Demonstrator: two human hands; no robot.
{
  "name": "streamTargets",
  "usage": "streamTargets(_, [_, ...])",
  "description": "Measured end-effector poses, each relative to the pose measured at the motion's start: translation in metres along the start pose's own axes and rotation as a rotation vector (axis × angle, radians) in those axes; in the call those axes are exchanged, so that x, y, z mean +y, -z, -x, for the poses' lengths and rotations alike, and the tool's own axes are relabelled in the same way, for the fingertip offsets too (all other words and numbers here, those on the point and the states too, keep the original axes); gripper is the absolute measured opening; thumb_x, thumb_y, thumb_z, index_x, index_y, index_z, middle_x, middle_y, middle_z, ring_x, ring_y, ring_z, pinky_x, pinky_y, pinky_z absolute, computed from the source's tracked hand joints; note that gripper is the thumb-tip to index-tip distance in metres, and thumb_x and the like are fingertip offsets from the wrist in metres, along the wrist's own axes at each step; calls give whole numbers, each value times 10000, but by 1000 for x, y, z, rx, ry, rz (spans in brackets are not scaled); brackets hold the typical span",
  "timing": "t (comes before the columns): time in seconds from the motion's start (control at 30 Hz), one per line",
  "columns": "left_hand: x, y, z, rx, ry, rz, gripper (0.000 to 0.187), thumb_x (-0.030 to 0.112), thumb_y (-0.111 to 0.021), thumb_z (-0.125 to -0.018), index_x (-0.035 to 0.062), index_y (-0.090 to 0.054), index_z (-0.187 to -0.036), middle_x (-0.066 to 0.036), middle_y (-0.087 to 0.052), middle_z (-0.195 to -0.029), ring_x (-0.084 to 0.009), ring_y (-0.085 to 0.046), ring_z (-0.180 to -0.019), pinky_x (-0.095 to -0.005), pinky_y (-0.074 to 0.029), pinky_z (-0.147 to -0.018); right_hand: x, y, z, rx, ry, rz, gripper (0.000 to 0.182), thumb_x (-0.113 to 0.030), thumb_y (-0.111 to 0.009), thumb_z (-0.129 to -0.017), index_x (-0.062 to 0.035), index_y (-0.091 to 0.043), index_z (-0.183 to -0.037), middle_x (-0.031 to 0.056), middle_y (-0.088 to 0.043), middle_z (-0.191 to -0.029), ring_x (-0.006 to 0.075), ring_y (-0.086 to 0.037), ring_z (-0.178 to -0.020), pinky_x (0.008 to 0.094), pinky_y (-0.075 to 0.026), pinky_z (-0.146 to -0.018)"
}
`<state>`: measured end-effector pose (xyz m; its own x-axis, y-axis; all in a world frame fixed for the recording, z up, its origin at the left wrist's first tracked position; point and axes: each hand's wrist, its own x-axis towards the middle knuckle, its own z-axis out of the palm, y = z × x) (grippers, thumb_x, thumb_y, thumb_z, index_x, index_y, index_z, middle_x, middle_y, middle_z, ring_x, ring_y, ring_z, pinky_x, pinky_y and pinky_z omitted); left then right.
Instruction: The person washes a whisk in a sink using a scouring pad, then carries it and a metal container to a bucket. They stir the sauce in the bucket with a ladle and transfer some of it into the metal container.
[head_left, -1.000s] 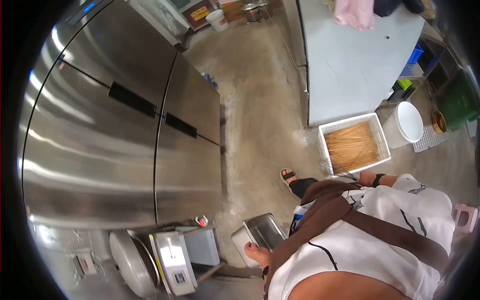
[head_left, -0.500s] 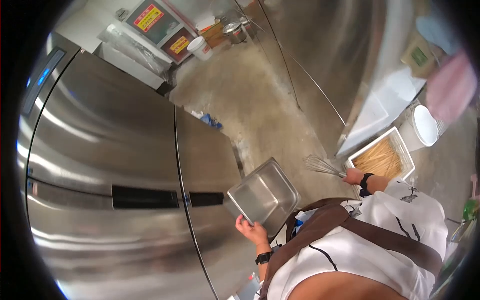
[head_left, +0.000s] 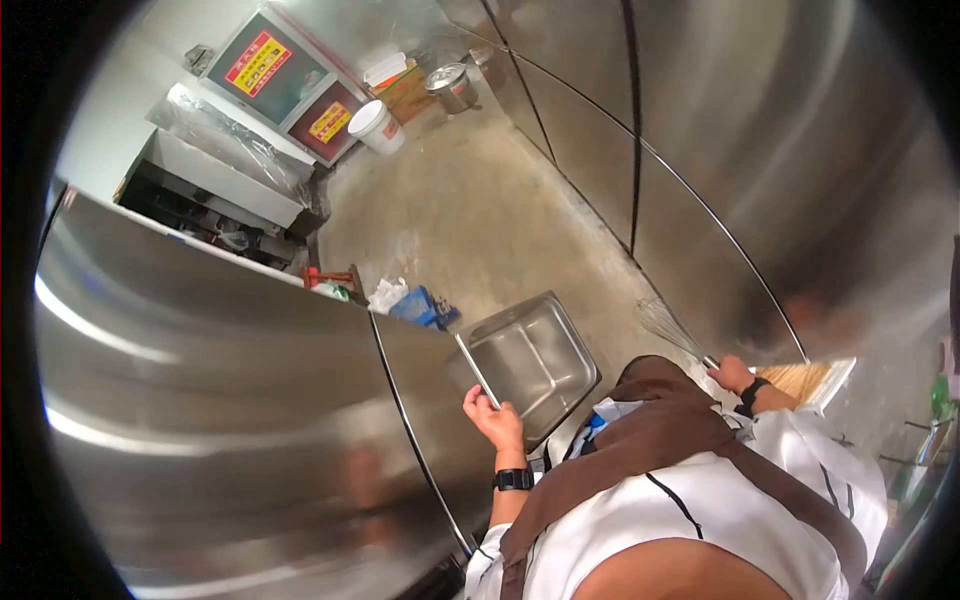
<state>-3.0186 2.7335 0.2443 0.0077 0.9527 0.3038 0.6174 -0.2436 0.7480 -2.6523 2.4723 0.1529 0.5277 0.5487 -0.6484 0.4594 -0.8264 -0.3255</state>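
Note:
A rectangular steel pan (head_left: 535, 365) hangs tilted in front of the body, its inside facing up with nothing in it. My left hand (head_left: 495, 418) grips the pan's near left rim, with a black watch on the wrist. Out to the right, my right hand (head_left: 733, 374) is closed around the handle of a wire whisk (head_left: 672, 328). The whisk's wires point forward and to the left, over the floor. A black band circles the right wrist.
Steel cabinets (head_left: 230, 390) stand close on the left, and more steel doors (head_left: 740, 150) on the right. Between them runs a concrete floor (head_left: 430, 215). Ahead are a white bucket (head_left: 376, 128) and a lidded pot (head_left: 452, 88). A blue bag (head_left: 418, 306) lies beside the left cabinets.
The view has moved forward along the passage. The basket of sticks at the right is now mostly hidden, and the shelving ahead on the left shows more. Both hands keep their holds.

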Motion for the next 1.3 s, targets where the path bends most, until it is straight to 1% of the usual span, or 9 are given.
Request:
streamTargets(0.27, [-22,-87,-203,-9,104,-31,227,-90,-490,-584,-28,-533,-797,-138,-432,-1117,-267,-472,-949,-310,-401,-781,-93,14,-134,36,-108,-127,386,-323,-655,-682,57,-627,-744,230,-619,-731,362,-613,-709,414,-480,-664])
streamTargets(0.3, [-51,-103,-223,72,-35,-44,269,-94,-503,-596,-38,-546,-855,-135,-424,-1129,-266,-482,-976,-312,-402,-831,-101,17,-160,36,-81,-89,394,-331,-657,-674,55,-628,-744,251,-611,-758,372,-609,-731,416,-481,-679])
streamTargets(0.37, [-54,-126,-277,119,124,-50,262,-72,-546,-610,-46,-554,-871,-145,-451,-1112,-274,-481,-1010,-326,-392,-873,-151,51,-207,64,-31,-11,371,-318,-647,-674,46,-633,-744,275,-600,-783,384,-601,-765,432,-477,-709])
streamTargets(0.47, [-71,-121,-342,155,200,-140,251,-52,-564,-608,-46,-558,-859,-160,-481,-1093,-280,-484,-1012,-329,-388,-873,-249,128,-262,-203,-153,-131,349,-293,-631,-686,42,-634,-783,276,-599,-803,387,-596,-791,446,-468,-735])
streamTargets(0.6, [-120,-128,-409,274,335,-24,240,-48,-548,-602,-37,-563,-842,-162,-488,-1106,-271,-488,-1010,-317,-373,-882,-325,167,-365,42,131,27,343,-275,-618,-711,46,-621,-831,266,-599,-846,388,-590,-815,441,-468,-738])
streamTargets(0.77, [-149,-154,-519,377,490,75,217,-66,-493,-552,-51,-558,-759,-61,-546,-633,-171,-508,-593,-291,-420,-597,-450,220,-486,143,239,23,354,-266,-611,-721,42,-595,-894,259,-596,-880,393,-576,-862,432,-457,-769])
streamTargets(0.97, [-245,-194,-642,338,500,-225,96,-45,-520,-554,-7,-468,-625,-23,-482,-582,-121,-393,-531,-297,-365,-487,-566,232,-559,95,77,25,404,-293,-612,-727,34,-580,-961,248,-596,-906,387,-571,-882,422,-452,-787])
streamTargets(1.03, [-249,-213,-697,417,611,95,95,-52,-526,-550,2,-471,-605,-16,-476,-559,-116,-390,-505,-288,-348,-457,-599,242,-578,81,71,64,409,-300,-615,-723,32,-586,-959,247,-597,-905,387,-572,-880,424,-454,-784])
streamTargets(1.3, [-248,-296,-914,276,534,-172,80,-26,-536,-551,-29,-519,-628,-26,-533,-589,-125,-454,-513,-300,-393,-496,-732,305,-678,61,46,31,374,-310,-642,-701,21,-625,-874,243,-604,-833,370,-586,-826,417,-463,-744])
